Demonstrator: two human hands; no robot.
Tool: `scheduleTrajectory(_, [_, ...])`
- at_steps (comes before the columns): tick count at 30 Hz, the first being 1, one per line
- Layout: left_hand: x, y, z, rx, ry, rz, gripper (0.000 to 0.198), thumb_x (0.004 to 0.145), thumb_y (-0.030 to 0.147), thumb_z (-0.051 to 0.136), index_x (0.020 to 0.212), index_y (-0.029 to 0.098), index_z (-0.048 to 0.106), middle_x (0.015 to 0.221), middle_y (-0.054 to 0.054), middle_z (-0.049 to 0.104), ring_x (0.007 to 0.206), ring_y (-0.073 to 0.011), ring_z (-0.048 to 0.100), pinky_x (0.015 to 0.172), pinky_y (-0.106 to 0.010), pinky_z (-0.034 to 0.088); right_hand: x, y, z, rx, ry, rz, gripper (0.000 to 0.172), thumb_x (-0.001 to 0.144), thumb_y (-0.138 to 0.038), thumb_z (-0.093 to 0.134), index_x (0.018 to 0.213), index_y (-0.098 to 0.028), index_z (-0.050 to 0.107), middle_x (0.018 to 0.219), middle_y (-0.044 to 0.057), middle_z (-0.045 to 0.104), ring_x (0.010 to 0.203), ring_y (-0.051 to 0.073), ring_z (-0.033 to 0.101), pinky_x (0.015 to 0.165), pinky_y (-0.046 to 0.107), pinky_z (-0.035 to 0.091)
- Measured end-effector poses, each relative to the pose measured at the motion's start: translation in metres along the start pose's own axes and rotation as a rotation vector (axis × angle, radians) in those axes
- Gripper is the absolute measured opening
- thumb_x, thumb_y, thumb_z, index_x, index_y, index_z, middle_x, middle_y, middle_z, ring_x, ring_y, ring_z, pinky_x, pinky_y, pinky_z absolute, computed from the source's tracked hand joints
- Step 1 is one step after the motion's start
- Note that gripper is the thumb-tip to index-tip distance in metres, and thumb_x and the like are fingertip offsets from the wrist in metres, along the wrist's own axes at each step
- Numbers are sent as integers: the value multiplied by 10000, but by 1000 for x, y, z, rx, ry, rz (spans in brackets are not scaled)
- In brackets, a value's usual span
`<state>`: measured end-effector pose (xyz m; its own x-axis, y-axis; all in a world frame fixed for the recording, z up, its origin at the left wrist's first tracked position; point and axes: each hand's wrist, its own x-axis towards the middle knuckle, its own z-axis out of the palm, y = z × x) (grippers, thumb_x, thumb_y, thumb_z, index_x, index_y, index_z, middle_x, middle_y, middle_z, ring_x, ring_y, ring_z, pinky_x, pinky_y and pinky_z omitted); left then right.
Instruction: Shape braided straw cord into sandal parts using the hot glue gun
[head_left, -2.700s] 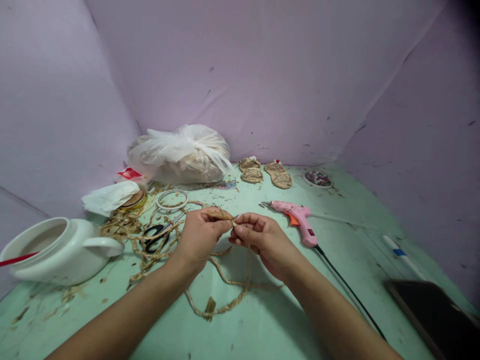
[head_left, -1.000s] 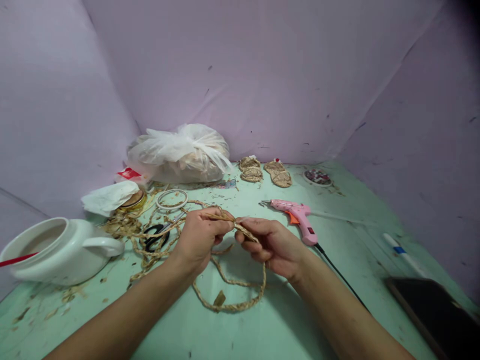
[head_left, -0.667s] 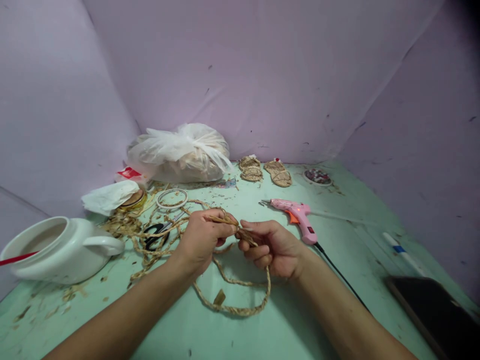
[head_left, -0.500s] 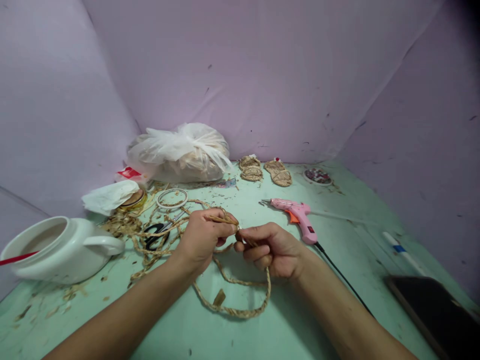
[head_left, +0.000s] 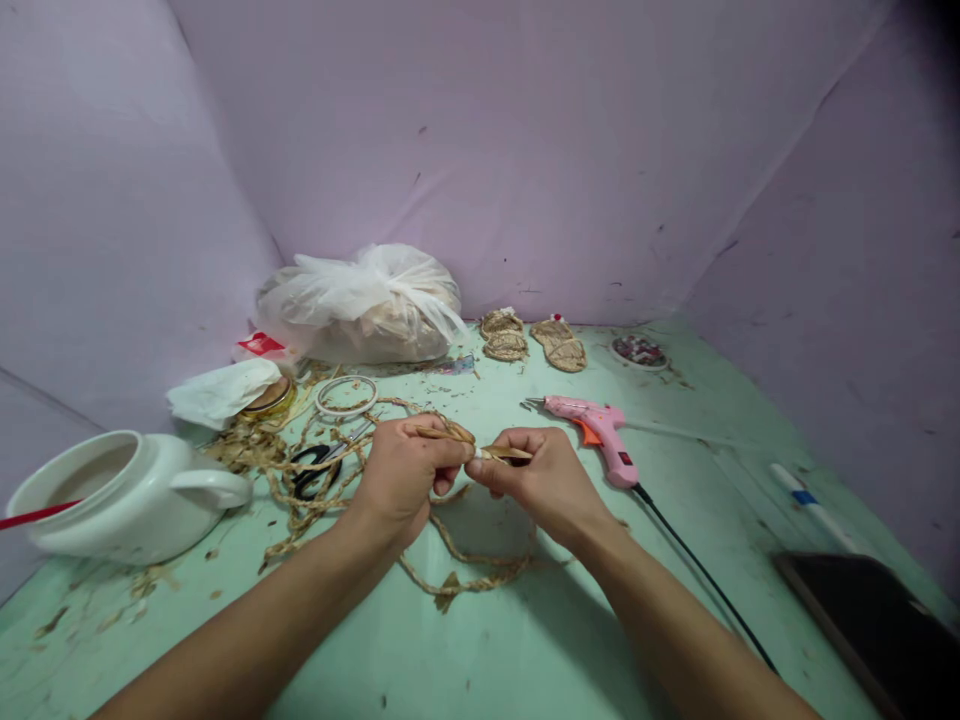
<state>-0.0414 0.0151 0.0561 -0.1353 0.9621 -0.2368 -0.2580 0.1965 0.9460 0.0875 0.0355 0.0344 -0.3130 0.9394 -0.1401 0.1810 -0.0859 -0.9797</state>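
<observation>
Fingertip to fingertip, my two hands meet over the middle of the table. My left hand (head_left: 409, 470) is closed, pinching a strip of dried plant fibre (head_left: 442, 433). My right hand (head_left: 544, 480) pinches the other stretch of fibre (head_left: 508, 453), and a small white bit shows between the hands. A braided fibre cord (head_left: 480, 583) loops on the table below them and runs left into a loose tangle. Black-handled scissors (head_left: 315, 470) lie among that tangle, beside my left wrist. To the right of my right hand rests a pink glue gun (head_left: 600, 430).
A white pot (head_left: 142, 500) with a red stick stands at left. Behind are a tied plastic bag (head_left: 367, 310), small woven slippers (head_left: 559, 345), a dish of beads (head_left: 639, 351) and a white ring (head_left: 346, 397). A dark phone-like slab (head_left: 870, 620) lies front right, past the glue gun's cord.
My right hand has turned over, its back now upward, and the fibre end now sticks out above its fingers. The cord loop below has shifted up slightly. My left hand stays nearly still.
</observation>
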Motion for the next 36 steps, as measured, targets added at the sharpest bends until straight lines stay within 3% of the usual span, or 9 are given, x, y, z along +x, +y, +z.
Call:
scheduleTrajectory(4, [2, 1, -2, 25, 9, 1, 95, 429, 125, 631, 442, 110, 538, 382, 42, 446, 354, -28, 328, 346, -175, 196, -1, 5, 8, -135, 163, -126, 163, 625, -293, 685, 695, -173, 599, 510, -33, 501, 459, 99, 409, 428, 224, 281])
scheduleTrajectory(9, [1, 2, -3, 52, 7, -64, 125, 434, 148, 653, 499, 108, 553, 449, 29, 496, 388, -30, 352, 353, -161, 194, -3, 8, 9, -323, 281, -226, 396, 666, -297, 666, 1018, -191, 521, 559, -36, 530, 466, 121, 465, 440, 230, 314])
scheduleTrajectory(13, [1, 2, -4, 41, 3, -89, 149, 437, 147, 655, 475, 116, 514, 440, 41, 454, 382, -24, 313, 347, -163, 149, -5, 11, 9, -432, 263, -497, 206, 743, -246, 601, 940, -216, 548, 789, 35, 597, 672, 164, 553, 613, 274, 408])
scheduleTrajectory(16, [1, 3, -4, 59, 4, -87, 186, 442, 154, 668, 463, 123, 485, 445, 53, 412, 393, -25, 295, 350, -168, 128, -4, 12, 9, -454, 239, -576, 33, 766, -244, 575, 774, -213, 582, 761, 48, 597, 707, 182, 545, 654, 300, 407])
scheduleTrajectory(20, [3, 5, -7, 137, -66, -117, 214, 516, 260, 682, 634, 119, 575, 488, 49, 436, 413, -36, 312, 366, -170, 166, 0, 8, 7, -150, 204, -334, 124, 690, -278, 662, 665, -197, 571, 624, -9, 554, 558, 119, 481, 529, 247, 371])
scheduleTrajectory(23, [6, 5, -9, 235, -124, -98, 209, 579, 309, 641, 640, 120, 578, 439, 56, 409, 400, -42, 312, 377, -179, 185, 3, 4, 4, 223, 97, 13, 280, 607, -388, 721, 618, -185, 529, 471, -79, 416, 386, 48, 299, 370, 200, 213])
scheduleTrajectory(26, [6, 2, -9, 360, -182, -75, 131, 564, 240, 612, 589, 122, 561, 421, 54, 425, 398, -45, 322, 392, -188, 207, 5, 4, 1, 495, -11, 231, 374, 551, -445, 750, 629, -183, 495, 422, -120, 321, 338, 16, 168, 335, 189, 87])
scheduleTrajectory(30, [6, -2, -9, 548, -268, 1, 173, 597, 256, 579, 498, 138, 498, 421, 49, 424, 421, -58, 344, 427, -202, 248, 6, 7, 4, 565, -23, 281, 406, 517, -443, 776, 615, -169, 493, 389, -123, 331, 329, 5, 168, 329, 181, 69])
scheduleTrajectory(36, [7, -3, -8, 623, -225, 86, 166, 587, 239, 563, 473, 140, 497, 415, 59, 402, 418, -53, 322, 421, -195, 241, 5, 8, 8, 583, -44, 291, 417, 513, -450, 777, 600, -165, 486, 394, -121, 331, 337, 5, 163, 335, 186, 68])
